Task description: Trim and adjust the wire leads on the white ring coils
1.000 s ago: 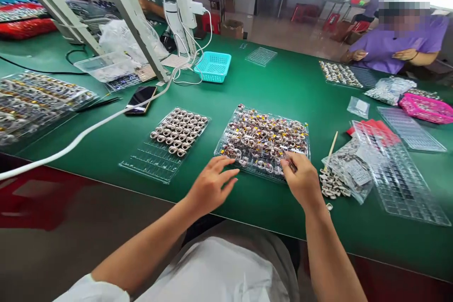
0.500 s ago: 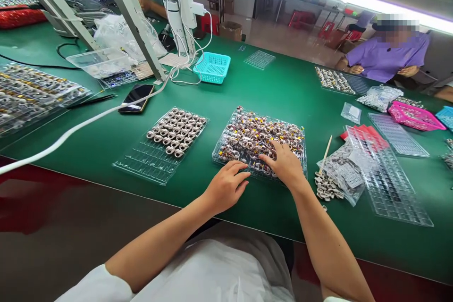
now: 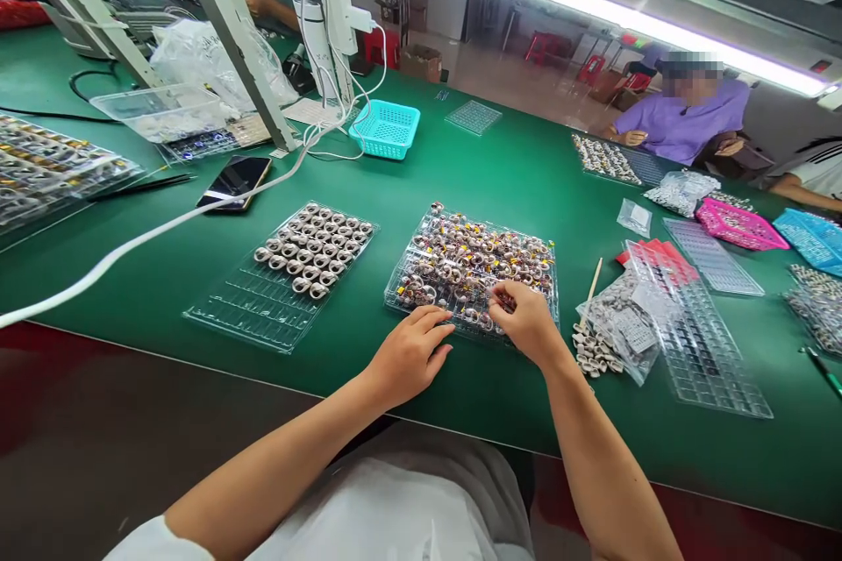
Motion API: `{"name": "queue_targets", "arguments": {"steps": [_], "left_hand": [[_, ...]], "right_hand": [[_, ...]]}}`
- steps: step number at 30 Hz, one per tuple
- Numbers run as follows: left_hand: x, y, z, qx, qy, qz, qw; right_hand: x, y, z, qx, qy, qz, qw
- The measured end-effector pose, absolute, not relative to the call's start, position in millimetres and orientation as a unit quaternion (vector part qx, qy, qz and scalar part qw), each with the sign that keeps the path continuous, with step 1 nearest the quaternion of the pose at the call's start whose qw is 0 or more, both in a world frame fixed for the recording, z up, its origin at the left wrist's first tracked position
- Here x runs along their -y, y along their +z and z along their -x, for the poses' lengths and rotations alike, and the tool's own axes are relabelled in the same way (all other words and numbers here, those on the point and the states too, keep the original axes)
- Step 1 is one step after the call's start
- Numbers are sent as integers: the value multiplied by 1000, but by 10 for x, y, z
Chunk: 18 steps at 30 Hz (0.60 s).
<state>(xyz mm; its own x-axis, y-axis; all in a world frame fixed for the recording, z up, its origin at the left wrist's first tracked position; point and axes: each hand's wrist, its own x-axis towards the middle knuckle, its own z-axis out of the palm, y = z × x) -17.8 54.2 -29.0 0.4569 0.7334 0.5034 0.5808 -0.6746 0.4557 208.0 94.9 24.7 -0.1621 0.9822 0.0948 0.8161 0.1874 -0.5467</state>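
A stack of clear plastic trays (image 3: 389, 302) stands before me, heaped with small ring-shaped parts (image 3: 453, 250) that carry dark wires and yellow bits. Over the right front of the heap, my right hand (image 3: 524, 320) pinches thumb and fingers together; what lies between them is hidden. My left hand (image 3: 409, 352) is open, palm down, its fingertips at the front left edge of the stack. To the left, a second clear tray (image 3: 243, 320) holds rows of grey-beige rings (image 3: 316, 247) in its far part.
Loose beige parts (image 3: 595, 352), a wooden stick (image 3: 595, 280) and a plastic bag of parts (image 3: 622, 316) lie right of the stack, beside a clear tray (image 3: 717, 351). A phone (image 3: 235, 181), white cable (image 3: 132, 247) and turquoise basket (image 3: 387, 130) are leftward. A person in purple (image 3: 697, 123) sits opposite.
My right hand has gone from spread fingers on the heap to a closed pinch, slightly nearer me. My left hand stays by the stack's front edge. The camera view has shifted slightly.
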Motion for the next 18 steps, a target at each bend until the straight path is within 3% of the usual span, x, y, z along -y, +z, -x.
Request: {"name": "queue_targets", "arguments": {"steps": [6, 11, 18], "left_hand": [[-408, -257, 135, -368, 398, -823, 172], [-326, -313, 40, -350, 366, -831, 228], [-316, -332, -9, -343, 340, -838, 253]], "right_hand": [[-281, 189, -2030, 721, 299, 570, 257], [0, -64, -2008, 700, 300, 592, 266], [204, -154, -2095, 615, 290, 646, 347]]}}
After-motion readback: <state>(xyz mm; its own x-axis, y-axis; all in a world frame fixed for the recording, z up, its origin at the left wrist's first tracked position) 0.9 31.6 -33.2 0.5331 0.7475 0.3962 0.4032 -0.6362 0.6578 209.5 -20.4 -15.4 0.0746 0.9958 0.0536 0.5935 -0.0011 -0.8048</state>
